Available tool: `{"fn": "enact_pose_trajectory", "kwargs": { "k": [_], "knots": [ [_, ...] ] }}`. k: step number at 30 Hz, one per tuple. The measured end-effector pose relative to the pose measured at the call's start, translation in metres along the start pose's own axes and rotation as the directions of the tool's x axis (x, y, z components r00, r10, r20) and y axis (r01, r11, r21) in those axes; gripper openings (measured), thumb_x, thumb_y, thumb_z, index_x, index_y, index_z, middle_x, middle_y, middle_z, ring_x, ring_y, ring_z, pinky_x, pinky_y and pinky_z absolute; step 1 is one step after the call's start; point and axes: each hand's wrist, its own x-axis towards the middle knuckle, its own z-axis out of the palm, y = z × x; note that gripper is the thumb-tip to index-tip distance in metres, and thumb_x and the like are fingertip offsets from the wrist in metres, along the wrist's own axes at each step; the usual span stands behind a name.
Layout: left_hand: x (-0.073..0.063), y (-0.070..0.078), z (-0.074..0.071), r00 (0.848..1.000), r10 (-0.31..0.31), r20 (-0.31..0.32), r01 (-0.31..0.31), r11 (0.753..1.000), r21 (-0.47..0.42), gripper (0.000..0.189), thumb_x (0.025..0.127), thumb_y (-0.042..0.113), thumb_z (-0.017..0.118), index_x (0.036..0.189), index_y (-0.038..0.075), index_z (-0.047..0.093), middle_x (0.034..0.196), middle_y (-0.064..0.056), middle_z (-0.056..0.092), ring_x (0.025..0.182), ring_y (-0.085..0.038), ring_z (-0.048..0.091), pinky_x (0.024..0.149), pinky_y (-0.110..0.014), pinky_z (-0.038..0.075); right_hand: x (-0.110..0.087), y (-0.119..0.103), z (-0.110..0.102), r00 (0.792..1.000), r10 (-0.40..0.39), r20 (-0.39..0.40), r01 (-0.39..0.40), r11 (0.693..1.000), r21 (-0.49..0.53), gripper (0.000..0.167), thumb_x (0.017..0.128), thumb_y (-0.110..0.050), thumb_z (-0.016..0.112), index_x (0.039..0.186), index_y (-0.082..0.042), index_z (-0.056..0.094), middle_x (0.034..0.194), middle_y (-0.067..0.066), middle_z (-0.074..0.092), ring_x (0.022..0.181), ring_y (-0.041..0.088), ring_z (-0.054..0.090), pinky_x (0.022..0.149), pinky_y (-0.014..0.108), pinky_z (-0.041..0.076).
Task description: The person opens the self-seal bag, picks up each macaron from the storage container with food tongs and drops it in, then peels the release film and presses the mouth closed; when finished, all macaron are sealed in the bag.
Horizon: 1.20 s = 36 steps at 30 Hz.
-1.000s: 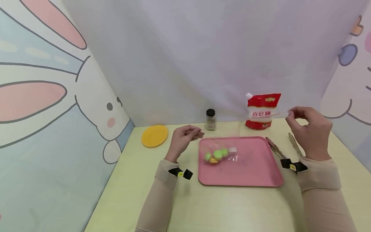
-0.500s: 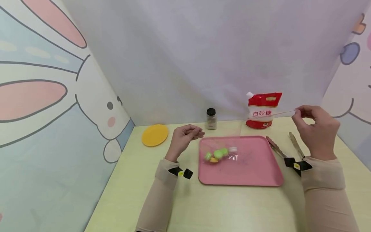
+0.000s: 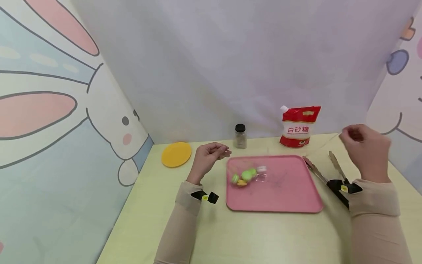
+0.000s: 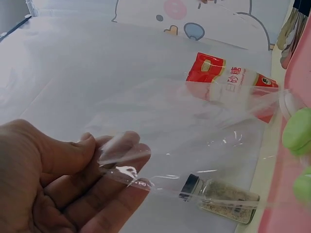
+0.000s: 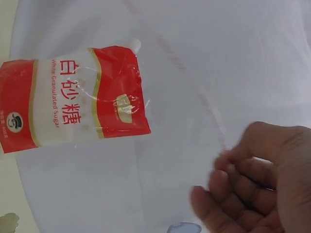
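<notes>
My left hand (image 3: pixel 207 159) pinches the edge of a clear plastic bag (image 4: pixel 180 109) between thumb and fingers. The bag hangs over the left part of a pink tray (image 3: pixel 280 200). Several green macarons (image 3: pixel 246 176), a yellow one (image 3: pixel 242 182) and a white one (image 3: pixel 261 169) show at its lower end. Out to the right and raised, my right hand (image 3: pixel 367 152) pinches one end of a thin clear strip (image 5: pixel 206 99) with faint pink marks. The strip trails in a slack curve toward the bag; its far end is too faint to make out.
A red and white pouch of granulated sugar (image 3: pixel 298 128) stands at the back wall. Left of it is a black-capped glass jar (image 3: pixel 240 137). A yellow plate (image 3: pixel 176 154) lies at the back left. Metal tongs (image 3: pixel 314 168) lie right of the tray, partly behind my right wrist.
My right hand has moved further right, drawing the strip along; the strip was straight and now sags in a curve. The bag's lower end has swung slightly left. My left hand stays nearly still.
</notes>
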Motion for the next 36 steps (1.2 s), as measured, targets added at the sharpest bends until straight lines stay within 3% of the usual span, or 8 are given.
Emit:
{"fn": "enact_pose_trajectory", "kwargs": {
  "k": [3,7,11,15,20,22,29,36],
  "knots": [
    [0.000,0.001,0.000,1.000,0.001,0.022,-0.001,1.000,-0.013,0.019,0.098,0.019,0.067,0.104,0.003,0.075,0.095,-0.011,0.077,0.088,-0.022,0.075,0.080,-0.034,0.059,-0.002,0.001,0.009,0.948,0.003,0.317,0.022,0.997,-0.075,0.022,0.094,-0.020,0.064,0.100,-0.002,0.074,0.091,0.019,0.073,0.073,-0.012,0.052,0.070,0.019,0.041],
    [0.001,0.001,0.001,0.999,0.006,0.034,-0.006,1.000,-0.016,0.020,0.098,0.019,0.067,0.105,0.003,0.075,0.097,-0.011,0.077,0.090,-0.021,0.075,0.080,-0.034,0.058,-0.008,-0.003,0.037,0.781,0.002,0.625,0.055,0.996,-0.073,0.022,0.097,-0.023,0.065,0.103,-0.003,0.074,0.090,0.011,0.072,0.079,0.020,0.060,0.069,0.039,0.048],
    [0.000,0.000,0.002,0.999,0.002,0.036,-0.001,1.000,-0.020,0.019,0.099,0.019,0.066,0.106,0.003,0.075,0.098,-0.011,0.076,0.091,-0.022,0.075,0.081,-0.035,0.058,-0.017,-0.007,0.063,0.644,0.040,0.764,0.034,0.996,-0.081,0.021,0.095,-0.028,0.070,0.099,-0.007,0.072,0.083,0.004,0.068,0.077,0.023,0.057,0.071,0.045,0.046],
    [0.000,-0.001,0.003,0.999,-0.007,0.048,0.007,1.000,-0.005,0.021,0.100,0.022,0.065,0.107,0.005,0.075,0.100,-0.010,0.076,0.092,-0.021,0.074,0.081,-0.033,0.058,-0.025,-0.009,0.078,0.660,-0.081,0.747,0.135,0.991,-0.012,0.014,0.094,-0.009,0.065,0.106,-0.003,0.069,0.096,0.014,0.067,0.088,0.033,0.059,0.079,0.056,0.046],
    [0.000,0.001,0.004,0.998,-0.018,0.064,0.019,1.000,-0.008,0.023,0.100,0.023,0.065,0.109,0.005,0.074,0.103,-0.011,0.076,0.095,-0.024,0.074,0.083,-0.038,0.058,-0.033,-0.019,0.093,0.704,-0.288,0.649,0.217,0.958,0.189,0.041,0.090,0.008,0.056,0.130,0.002,0.056,0.134,0.025,0.050,0.121,0.046,0.044,0.095,0.065,0.038],
    [0.000,0.003,0.004,0.997,-0.014,0.082,0.015,1.000,-0.008,0.023,0.100,0.023,0.064,0.109,0.005,0.074,0.103,-0.011,0.076,0.095,-0.024,0.074,0.083,-0.039,0.058,-0.037,-0.028,0.100,0.711,-0.308,0.632,0.155,0.946,0.286,0.047,0.093,0.003,0.059,0.139,-0.001,0.049,0.141,0.023,0.046,0.128,0.044,0.042,0.098,0.066,0.038],
    [0.000,0.001,0.004,0.985,0.024,0.168,-0.018,0.999,-0.036,0.025,0.100,0.023,0.065,0.109,0.002,0.073,0.104,-0.008,0.075,0.097,-0.022,0.073,0.085,-0.044,0.057,-0.045,-0.064,0.115,0.656,-0.178,0.733,-0.227,0.880,0.417,0.085,0.098,-0.031,0.068,0.161,-0.021,0.011,0.153,0.014,0.042,0.140,0.040,0.039,0.109,0.062,0.034],
    [-0.004,0.001,0.000,0.982,0.039,0.186,-0.054,0.996,0.076,0.023,0.094,0.027,0.073,0.113,0.015,0.075,0.103,0.001,0.076,0.094,-0.015,0.072,0.083,-0.035,0.058,-0.044,-0.076,0.112,0.674,-0.085,0.734,-0.376,0.815,0.440,0.056,0.094,-0.031,0.074,0.140,-0.012,0.048,0.112,0.013,0.068,0.103,0.025,0.067,0.085,0.027,0.055]
  ]
}}
